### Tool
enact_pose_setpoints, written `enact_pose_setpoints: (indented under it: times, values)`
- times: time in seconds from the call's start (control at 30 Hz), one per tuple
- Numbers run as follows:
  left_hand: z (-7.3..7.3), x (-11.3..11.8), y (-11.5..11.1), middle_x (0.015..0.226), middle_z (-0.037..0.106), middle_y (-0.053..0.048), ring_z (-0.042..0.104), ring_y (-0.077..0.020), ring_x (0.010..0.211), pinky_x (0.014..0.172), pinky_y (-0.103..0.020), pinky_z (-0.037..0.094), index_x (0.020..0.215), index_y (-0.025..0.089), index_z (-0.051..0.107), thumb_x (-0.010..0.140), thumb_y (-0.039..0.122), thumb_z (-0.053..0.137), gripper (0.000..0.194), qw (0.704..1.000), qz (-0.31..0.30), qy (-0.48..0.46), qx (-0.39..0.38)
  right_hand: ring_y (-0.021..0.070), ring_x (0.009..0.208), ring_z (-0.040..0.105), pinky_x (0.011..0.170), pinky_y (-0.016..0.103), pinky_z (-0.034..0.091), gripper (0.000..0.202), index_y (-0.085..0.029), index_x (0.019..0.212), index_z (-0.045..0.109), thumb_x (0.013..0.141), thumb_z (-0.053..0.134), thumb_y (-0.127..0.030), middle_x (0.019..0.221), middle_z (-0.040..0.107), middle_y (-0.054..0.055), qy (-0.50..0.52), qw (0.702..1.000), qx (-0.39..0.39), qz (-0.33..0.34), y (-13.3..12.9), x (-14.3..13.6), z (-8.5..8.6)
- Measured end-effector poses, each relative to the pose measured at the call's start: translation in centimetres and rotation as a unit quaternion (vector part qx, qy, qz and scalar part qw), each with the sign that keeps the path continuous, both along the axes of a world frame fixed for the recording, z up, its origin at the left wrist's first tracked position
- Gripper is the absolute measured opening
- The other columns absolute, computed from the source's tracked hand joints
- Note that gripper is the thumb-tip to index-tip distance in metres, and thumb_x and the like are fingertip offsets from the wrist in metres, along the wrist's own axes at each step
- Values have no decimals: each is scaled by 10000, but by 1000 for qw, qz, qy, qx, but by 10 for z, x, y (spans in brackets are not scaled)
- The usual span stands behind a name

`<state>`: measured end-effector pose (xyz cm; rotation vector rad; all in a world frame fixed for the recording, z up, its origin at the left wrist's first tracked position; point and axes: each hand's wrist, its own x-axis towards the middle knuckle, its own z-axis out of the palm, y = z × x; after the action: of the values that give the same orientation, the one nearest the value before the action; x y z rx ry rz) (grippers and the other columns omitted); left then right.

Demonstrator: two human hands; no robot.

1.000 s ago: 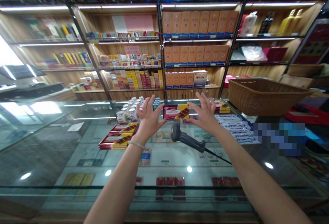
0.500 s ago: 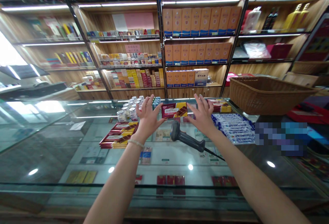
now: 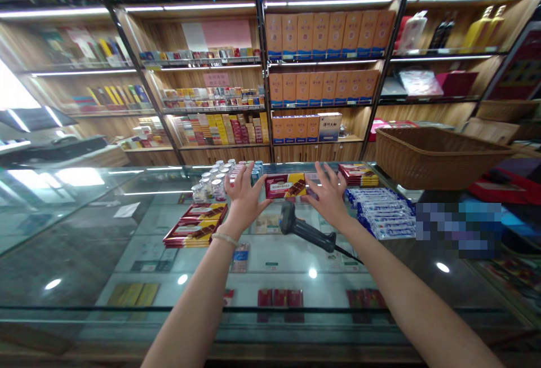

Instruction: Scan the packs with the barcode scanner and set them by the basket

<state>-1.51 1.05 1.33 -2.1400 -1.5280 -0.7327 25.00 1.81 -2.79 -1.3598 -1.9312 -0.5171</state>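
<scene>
A red and yellow chocolate packet [image 3: 285,186] lies on the glass counter between my two hands, its printed face showing. My left hand [image 3: 247,193] is at the packet's left end, fingers spread and thumb stretched toward it. At the right end is my right hand [image 3: 327,193], also with fingers apart. Both hands are at the packet's edges; whether the fingertips touch it is hard to tell. Just below the packet, a dark grey barcode scanner [image 3: 308,231] rests on the glass, its cable running under my right forearm.
Stacked chocolate packets [image 3: 196,226] lie to the left, with clear-wrapped jars [image 3: 211,182] behind. On the right are another chocolate stack [image 3: 358,175], blue-and-white packets [image 3: 382,214] and a wicker basket [image 3: 431,159]. Beyond the glass counter [image 3: 270,283], shelves hold orange boxes [image 3: 321,89].
The view has shifted slightly. My right hand has come a little nearer the packet and lower; my left hand and the packet look nearly unchanged.
</scene>
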Motion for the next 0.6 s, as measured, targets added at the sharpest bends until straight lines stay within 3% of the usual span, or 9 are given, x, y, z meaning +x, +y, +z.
enact_pose_setpoints:
  times: [0.13, 0.27, 0.6]
  values:
    - [0, 2, 2, 1738, 253, -165, 208, -403, 1605, 1268, -687, 38, 1409, 282, 634, 801, 452, 817, 657, 1000, 3, -11, -9, 369, 1541, 295, 1195, 638, 200, 430, -305, 1343, 703, 928, 729, -412, 1698, 374, 120, 15, 1000, -4, -5, 3, 1, 0]
    - [8, 8, 6, 1736, 258, -168, 212, -411, 1601, 1256, -704, 61, 1411, 285, 636, 839, 479, 778, 621, 1000, 20, -24, -1, 368, 1533, 305, 1181, 641, 222, 375, -329, 1308, 730, 945, 708, -420, 1677, 417, 101, 43, 999, 8, 1, 9, 6, 12]
    - [62, 48, 26, 1746, 235, -150, 209, -408, 1598, 1268, -699, 50, 1417, 267, 621, 819, 466, 804, 656, 1000, 4, -22, 13, 356, 1525, 309, 1178, 645, 228, 358, -343, 1324, 723, 982, 649, -417, 1672, 429, 82, 49, 998, 37, -17, 42, 43, 51]
